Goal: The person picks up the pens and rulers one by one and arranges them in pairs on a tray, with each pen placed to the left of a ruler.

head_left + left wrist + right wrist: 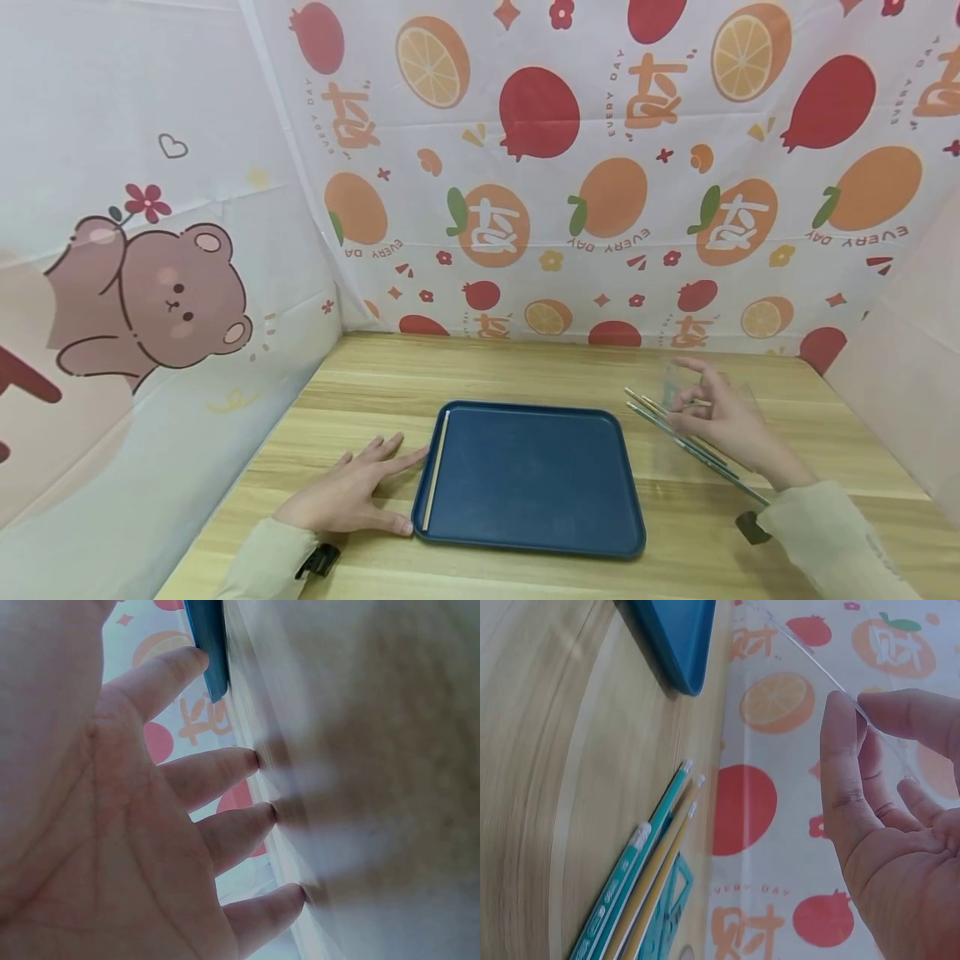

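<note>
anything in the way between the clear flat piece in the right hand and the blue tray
Nothing visible stands between the clear flat piece and the blue tray. The pencils lie lower, on the table below the right hand, ends short of the tray.

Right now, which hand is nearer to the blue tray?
Left. The left hand is at the left rim of the blue tray, while the right hand is apart, beyond its right side, pinching a clear sheet near the pencils.
</note>
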Tool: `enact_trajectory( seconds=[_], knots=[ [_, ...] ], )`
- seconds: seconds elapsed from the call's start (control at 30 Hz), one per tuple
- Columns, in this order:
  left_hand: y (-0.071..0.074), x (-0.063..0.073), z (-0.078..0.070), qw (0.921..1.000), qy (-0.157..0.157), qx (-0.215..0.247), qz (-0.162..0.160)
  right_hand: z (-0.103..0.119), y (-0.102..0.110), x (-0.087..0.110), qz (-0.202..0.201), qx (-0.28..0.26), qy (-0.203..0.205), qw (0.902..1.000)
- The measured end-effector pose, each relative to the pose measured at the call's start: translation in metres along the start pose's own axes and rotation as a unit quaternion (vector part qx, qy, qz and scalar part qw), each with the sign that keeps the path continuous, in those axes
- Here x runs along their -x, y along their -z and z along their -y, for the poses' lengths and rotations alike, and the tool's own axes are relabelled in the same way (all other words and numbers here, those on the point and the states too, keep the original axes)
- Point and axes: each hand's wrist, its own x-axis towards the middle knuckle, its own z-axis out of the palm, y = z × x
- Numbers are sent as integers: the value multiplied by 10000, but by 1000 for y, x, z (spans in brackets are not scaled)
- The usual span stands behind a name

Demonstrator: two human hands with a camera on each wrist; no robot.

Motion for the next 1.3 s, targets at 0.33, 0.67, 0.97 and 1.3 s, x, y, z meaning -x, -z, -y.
enact_trajectory(
  seconds=[0.33, 0.67, 0.97, 1.3],
  knots=[
    [0, 0, 0, 10000, -24, -45, 8, 7, -17, -8, 199, -404, 233, 9987],
    [0, 2, -1, 10000, 23, 27, 53, 14, -35, -16, 424, -763, -109, 9961],
    [-1, 1, -1, 10000, 15, -12, 45, 19, -46, -24, 644, -744, -148, 9950],
    [-1, 1, 0, 10000, -34, -57, 8, 25, -59, -31, 787, -770, -248, 9936]
  ],
)
